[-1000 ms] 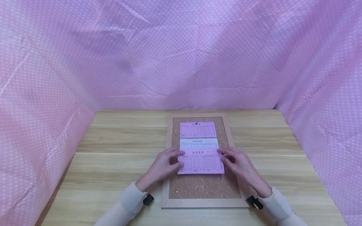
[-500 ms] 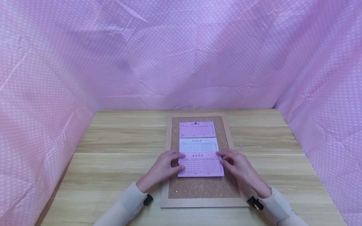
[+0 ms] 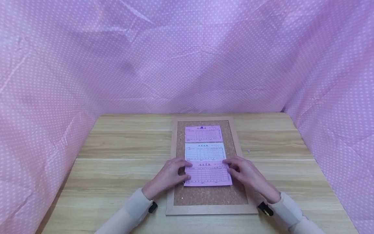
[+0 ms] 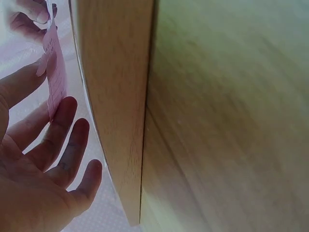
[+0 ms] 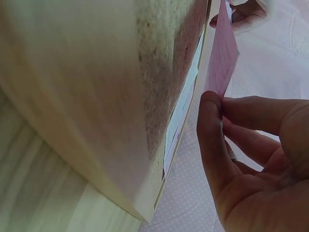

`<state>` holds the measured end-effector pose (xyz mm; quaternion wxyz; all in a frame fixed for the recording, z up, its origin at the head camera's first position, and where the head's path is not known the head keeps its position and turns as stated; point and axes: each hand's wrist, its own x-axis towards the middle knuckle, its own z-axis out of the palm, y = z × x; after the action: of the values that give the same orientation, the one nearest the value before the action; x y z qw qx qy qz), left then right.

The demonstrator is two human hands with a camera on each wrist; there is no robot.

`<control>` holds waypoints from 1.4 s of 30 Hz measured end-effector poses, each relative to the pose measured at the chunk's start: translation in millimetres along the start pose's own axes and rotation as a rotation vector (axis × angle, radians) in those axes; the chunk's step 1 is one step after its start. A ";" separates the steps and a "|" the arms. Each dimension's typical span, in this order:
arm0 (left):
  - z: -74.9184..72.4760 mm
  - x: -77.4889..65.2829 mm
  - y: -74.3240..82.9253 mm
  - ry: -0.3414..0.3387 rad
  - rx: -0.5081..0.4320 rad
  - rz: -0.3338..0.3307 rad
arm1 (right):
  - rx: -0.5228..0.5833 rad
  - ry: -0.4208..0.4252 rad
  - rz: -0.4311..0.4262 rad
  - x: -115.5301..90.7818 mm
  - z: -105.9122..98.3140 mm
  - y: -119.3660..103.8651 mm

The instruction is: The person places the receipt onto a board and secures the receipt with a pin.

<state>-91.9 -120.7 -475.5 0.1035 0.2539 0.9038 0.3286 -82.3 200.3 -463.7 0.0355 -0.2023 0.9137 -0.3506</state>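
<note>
A pink printed form slip (image 3: pixel 206 175) is held by its two side edges over the lower part of the framed cork board (image 3: pixel 210 197). My left hand (image 3: pixel 167 175) pinches its left edge, and my right hand (image 3: pixel 248 174) pinches the right one between thumb and fingers. In the right wrist view the pink slip (image 5: pixel 223 55) stands apart from the cork. Higher on the board lies a white form slip (image 3: pixel 204 153), with a teal spot at its top. Above that is another pink slip (image 3: pixel 203 135) with a purple pushpin (image 3: pixel 202 127) at its top edge.
The board's wooden frame (image 3: pixel 211 210) rests on a wood-grain table (image 3: pixel 125 146). A tiny pale purple object (image 3: pixel 248 150) lies right of the frame, and a small white dot (image 3: pixel 182 198) shows low on the cork. Pink dotted cloth (image 3: pixel 187 65) surrounds the table's back and sides.
Both hands have drawn the held pink slip down the board, toward the person. More of the white slip now shows above it. The upper slips keep their places.
</note>
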 end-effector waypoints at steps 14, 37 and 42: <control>2.4 0.2 -0.7 -0.027 0.057 0.002 | -0.047 -0.093 -0.022 6.6 -2.2 -1.1; 5.6 1.5 -2.9 -0.012 0.224 0.061 | -0.087 -0.183 0.008 14.8 1.1 5.6; 5.2 0.7 -3.5 0.005 0.256 0.091 | -0.120 -0.200 0.029 14.9 1.6 4.9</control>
<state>-92.0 -119.8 -481.7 0.0530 0.3050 0.9262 0.2154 -97.3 196.8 -467.0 0.1196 -0.2251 0.9277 -0.2730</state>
